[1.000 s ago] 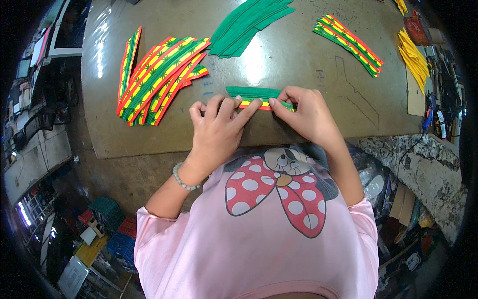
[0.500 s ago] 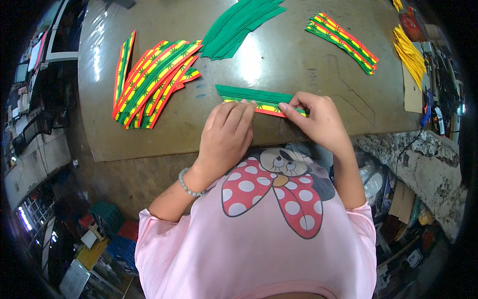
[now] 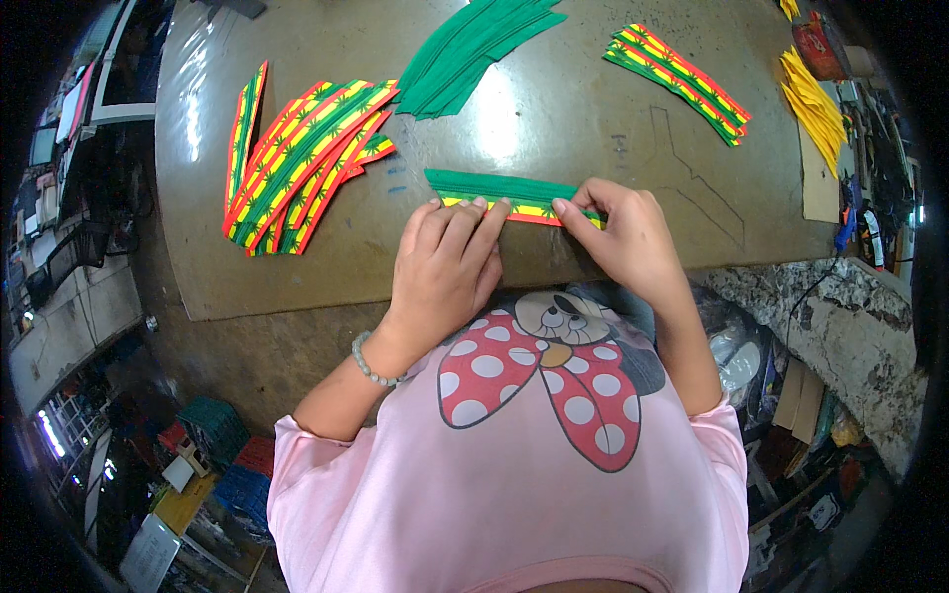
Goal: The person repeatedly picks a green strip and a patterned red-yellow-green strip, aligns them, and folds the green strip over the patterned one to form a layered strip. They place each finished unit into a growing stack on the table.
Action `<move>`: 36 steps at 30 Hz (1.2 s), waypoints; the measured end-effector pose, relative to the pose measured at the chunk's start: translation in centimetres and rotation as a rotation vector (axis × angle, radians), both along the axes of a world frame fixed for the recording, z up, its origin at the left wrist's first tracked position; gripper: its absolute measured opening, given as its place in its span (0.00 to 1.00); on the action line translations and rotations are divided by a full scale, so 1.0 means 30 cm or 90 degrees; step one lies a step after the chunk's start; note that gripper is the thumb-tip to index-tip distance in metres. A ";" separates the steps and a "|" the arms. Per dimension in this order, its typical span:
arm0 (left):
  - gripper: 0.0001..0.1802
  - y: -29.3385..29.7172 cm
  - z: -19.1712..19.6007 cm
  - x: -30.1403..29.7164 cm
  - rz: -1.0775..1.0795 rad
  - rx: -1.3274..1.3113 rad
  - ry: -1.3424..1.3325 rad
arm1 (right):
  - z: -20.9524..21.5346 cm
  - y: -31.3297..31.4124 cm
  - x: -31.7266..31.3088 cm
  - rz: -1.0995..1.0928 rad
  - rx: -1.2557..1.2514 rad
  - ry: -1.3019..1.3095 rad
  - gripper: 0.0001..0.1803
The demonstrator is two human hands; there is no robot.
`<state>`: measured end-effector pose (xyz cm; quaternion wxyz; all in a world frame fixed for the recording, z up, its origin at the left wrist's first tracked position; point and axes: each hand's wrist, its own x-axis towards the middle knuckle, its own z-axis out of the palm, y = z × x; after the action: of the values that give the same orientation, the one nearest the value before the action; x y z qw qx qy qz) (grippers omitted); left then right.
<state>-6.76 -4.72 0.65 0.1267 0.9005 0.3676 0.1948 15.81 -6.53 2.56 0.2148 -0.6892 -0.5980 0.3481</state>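
In front of me a green fabric strip (image 3: 504, 186) lies along a strip with a red, yellow and green leaf pattern (image 3: 531, 210), both roughly level. My left hand (image 3: 445, 255) rests over their left part, fingers stretched out and slightly apart, fingertips on the patterned edge. At the other end my right hand (image 3: 633, 237) pinches the patterned strip between thumb and fingers. Part of the layers is hidden under both hands. A fanned pile of patterned strips (image 3: 306, 168) lies to the left, and a stack of plain green strips (image 3: 474, 59) lies farther back.
A smaller bundle of patterned strips (image 3: 680, 87) lies at the far right of the brown table (image 3: 583, 119). Yellow strips (image 3: 813, 109) hang near the right edge beside cardboard (image 3: 820, 188). Plastic crates (image 3: 213, 430) stand on the floor at lower left.
My left fingers have spread a little and shifted slightly left along the patterned strip. My right hand keeps its pinch, having moved only slightly.
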 end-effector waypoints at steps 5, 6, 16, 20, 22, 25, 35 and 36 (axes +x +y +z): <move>0.24 0.000 0.020 0.020 -0.003 0.012 0.063 | 0.008 0.007 -0.007 -0.001 -0.014 -0.042 0.18; 0.24 -0.003 0.022 0.032 0.002 0.016 0.084 | 0.009 0.008 -0.010 0.001 -0.007 -0.047 0.18; 0.25 -0.033 -0.002 0.084 -0.035 0.034 0.057 | 0.004 -0.047 0.040 -0.041 0.060 -0.044 0.17; 0.26 -0.035 0.001 0.081 -0.033 0.035 0.050 | -0.010 -0.058 0.057 -0.045 0.068 -0.033 0.16; 0.26 -0.034 0.004 0.087 -0.029 0.032 0.039 | -0.017 -0.055 0.060 -0.046 0.074 -0.046 0.16; 0.25 -0.037 0.012 0.091 -0.015 0.034 0.048 | -0.021 -0.052 0.058 -0.045 0.078 -0.045 0.16; 0.25 -0.054 0.008 0.116 0.021 0.078 0.089 | -0.026 -0.039 0.058 -0.046 0.084 -0.048 0.17; 0.25 -0.054 0.011 0.119 0.020 0.079 0.096 | -0.025 -0.039 0.057 -0.043 0.086 -0.057 0.17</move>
<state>-3.20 -6.33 0.97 0.0395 0.9128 0.3776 0.1506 17.53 -7.69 1.82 0.2451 -0.7078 -0.6057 0.2684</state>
